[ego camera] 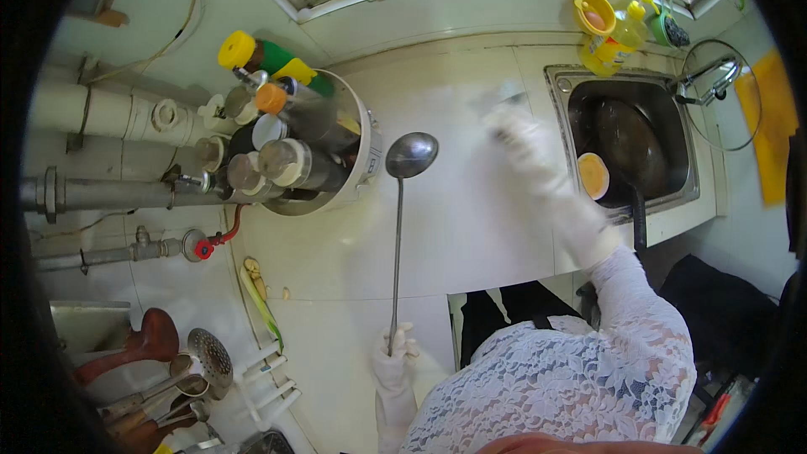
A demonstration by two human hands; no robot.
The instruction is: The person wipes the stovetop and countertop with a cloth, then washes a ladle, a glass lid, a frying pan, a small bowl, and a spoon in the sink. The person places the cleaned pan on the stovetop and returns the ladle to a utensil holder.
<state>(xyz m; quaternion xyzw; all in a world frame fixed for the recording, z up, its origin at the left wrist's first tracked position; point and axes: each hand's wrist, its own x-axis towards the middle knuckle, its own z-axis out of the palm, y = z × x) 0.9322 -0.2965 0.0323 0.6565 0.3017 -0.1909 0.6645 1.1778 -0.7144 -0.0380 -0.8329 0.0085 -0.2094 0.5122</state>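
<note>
My left hand [395, 353], in a white glove, grips the end of the long metal handle of a ladle [412, 155]. The ladle's bowl lies farther up, over the white countertop. My right hand [514, 123], also gloved, is blurred over the counter left of the sink. A small greyish thing shows at its fingertips, too blurred to name; whether it is held is unclear. In the metal sink [692, 164] sit a dark wok [630, 139] with its handle over the front rim and a small container with yellowish contents [593, 176].
A round white container [372, 157] with bottles and jars stands left of the ladle. Dish soap [611, 47] stands behind the sink, near the faucet [719, 79]. Green onion [260, 302] and ginger [254, 269] lie at the left edge. Utensils [202, 359] are at lower left.
</note>
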